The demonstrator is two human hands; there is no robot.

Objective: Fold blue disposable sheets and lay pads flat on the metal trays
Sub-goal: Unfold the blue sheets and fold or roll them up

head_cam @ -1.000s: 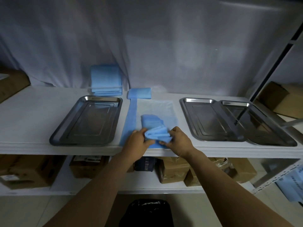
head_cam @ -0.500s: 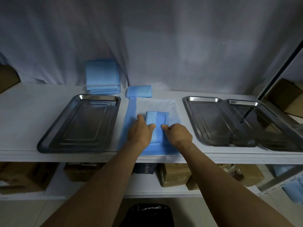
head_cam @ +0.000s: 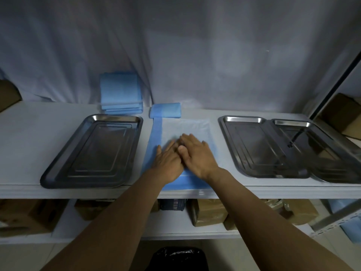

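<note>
Hands both flat on pad: your left hand [head_cam: 168,163] and right hand [head_cam: 197,153] side by side, touching, fingers straight, gripping nothing. Pad [head_cam: 187,126] lies on shelf [head_cam: 29,133] between left tray [head_cam: 113,117] and two overlapping right trays [head_cam: 242,119]. Whatever sits under your palms is hidden. Small folded sheet [head_cam: 165,110] touches pad's far left corner. Stack of sheets [head_cam: 121,92] stands behind left tray, against draped cloth [head_cam: 195,55].

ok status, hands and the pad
Left hand and right hand open, flat on the blue-edged pad. Pad on the shelf beside the left tray, not on it. Nothing between.
</note>
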